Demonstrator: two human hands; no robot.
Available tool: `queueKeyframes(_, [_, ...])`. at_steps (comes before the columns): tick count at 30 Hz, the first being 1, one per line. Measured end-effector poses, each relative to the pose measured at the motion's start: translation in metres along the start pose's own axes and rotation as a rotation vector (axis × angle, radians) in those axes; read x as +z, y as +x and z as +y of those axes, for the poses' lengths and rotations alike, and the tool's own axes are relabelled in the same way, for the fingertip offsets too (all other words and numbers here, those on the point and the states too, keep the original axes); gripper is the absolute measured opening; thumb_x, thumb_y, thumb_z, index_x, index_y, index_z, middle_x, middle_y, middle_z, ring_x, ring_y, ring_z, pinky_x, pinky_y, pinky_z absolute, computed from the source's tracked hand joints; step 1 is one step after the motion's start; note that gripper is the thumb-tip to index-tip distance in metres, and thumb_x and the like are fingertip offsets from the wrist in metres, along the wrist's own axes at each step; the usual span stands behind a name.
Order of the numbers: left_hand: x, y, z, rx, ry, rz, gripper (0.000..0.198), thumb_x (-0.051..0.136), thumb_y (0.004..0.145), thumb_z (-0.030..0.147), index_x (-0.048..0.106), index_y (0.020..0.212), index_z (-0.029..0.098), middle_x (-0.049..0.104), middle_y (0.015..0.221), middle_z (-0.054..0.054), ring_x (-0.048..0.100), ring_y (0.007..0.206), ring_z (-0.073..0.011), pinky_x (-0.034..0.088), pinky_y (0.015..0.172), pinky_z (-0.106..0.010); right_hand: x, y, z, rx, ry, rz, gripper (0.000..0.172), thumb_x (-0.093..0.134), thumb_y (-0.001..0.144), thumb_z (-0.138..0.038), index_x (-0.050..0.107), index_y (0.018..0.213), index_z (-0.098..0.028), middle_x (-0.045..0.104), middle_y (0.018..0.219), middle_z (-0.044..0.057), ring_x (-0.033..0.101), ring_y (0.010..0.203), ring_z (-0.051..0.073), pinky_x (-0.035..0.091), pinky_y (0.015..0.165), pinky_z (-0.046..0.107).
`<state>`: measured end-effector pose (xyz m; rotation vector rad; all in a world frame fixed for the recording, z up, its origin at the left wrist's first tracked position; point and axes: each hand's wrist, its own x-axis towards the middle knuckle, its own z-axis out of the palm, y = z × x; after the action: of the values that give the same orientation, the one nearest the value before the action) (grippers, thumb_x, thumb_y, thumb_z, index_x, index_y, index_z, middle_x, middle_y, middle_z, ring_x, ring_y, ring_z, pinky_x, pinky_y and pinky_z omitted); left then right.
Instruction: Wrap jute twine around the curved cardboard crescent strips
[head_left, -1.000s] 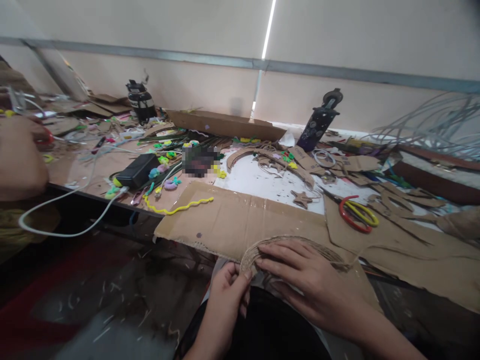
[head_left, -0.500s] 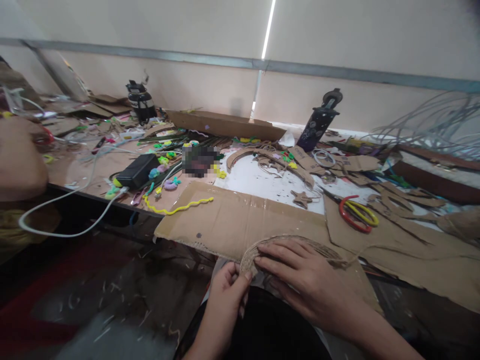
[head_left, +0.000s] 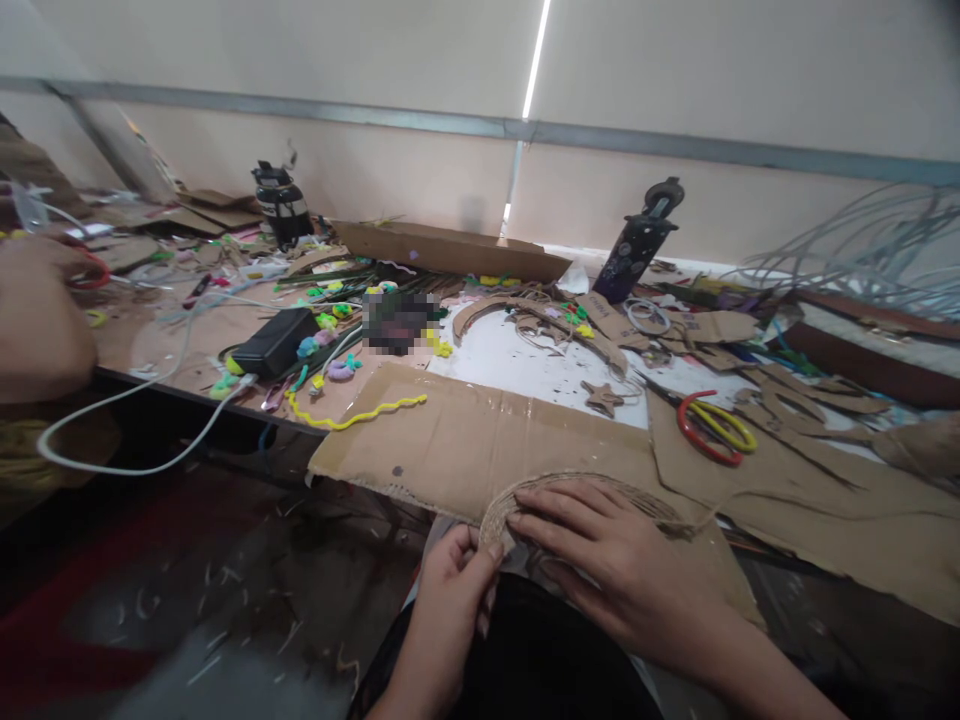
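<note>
A curved cardboard arc wrapped in jute twine point(head_left: 645, 500) lies at the near edge of a large flat cardboard sheet point(head_left: 457, 440). My left hand point(head_left: 450, 585) pinches the arc's left end, thumb and fingers closed on it. My right hand point(head_left: 607, 560) lies on the arc with fingers stretched flat, pressing the twine down. A loose strand of twine runs from the arc's right end across the cardboard toward the right.
Red and yellow scissors point(head_left: 712, 428) lie right of centre. A yellow pipe cleaner point(head_left: 360, 412), a black box point(head_left: 276, 340) with a white cable, two dark bottles point(head_left: 637, 245) and cardboard scraps cover the table. Another person's arm point(head_left: 37, 320) is at the left edge.
My right hand has slid very slightly left along the arc. The other person's hand at the left has shifted a little. Everything else is the same.
</note>
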<state>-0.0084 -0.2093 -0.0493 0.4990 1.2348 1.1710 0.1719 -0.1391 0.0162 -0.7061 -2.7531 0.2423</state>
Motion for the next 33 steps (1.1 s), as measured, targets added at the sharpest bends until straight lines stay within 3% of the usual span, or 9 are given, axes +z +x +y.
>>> queueKeyframes(23, [0.003,-0.001,0.004,0.001,-0.059,0.007,0.042,0.082,0.070,0.051,0.054,0.068,0.019,0.043,0.045,0.009,0.032,0.039,-0.0052,0.024,0.040,-0.017,0.005,-0.002,0.003,0.029,0.002,0.006,0.047,0.053,0.091,-0.012,0.059,0.136,-0.023,0.062,0.139,0.009,0.057,0.125,0.028,0.049,0.102,0.050])
queueKeyframes(29, [0.005,-0.006,0.006,-0.041,-0.024,-0.117,0.046,0.079,0.072,0.057,0.050,0.069,0.021,0.048,0.043,0.007,0.031,0.033,-0.0048,0.020,0.037,-0.017,-0.003,-0.010,0.010,0.055,0.054,0.052,0.047,0.053,0.092,-0.013,0.058,0.137,-0.026,0.059,0.142,0.008,0.055,0.129,0.025,0.047,0.106,0.047])
queueKeyframes(33, [0.021,0.002,0.027,0.004,0.103,-0.210,0.036,0.073,0.079,0.051,0.052,0.072,0.022,0.052,0.046,0.006,0.035,0.035,-0.0073,0.025,0.038,-0.018,-0.012,-0.024,0.023,0.127,0.055,0.133,0.054,0.053,0.094,-0.015,0.049,0.146,-0.027,0.054,0.147,0.009,0.051,0.134,0.025,0.045,0.109,0.047])
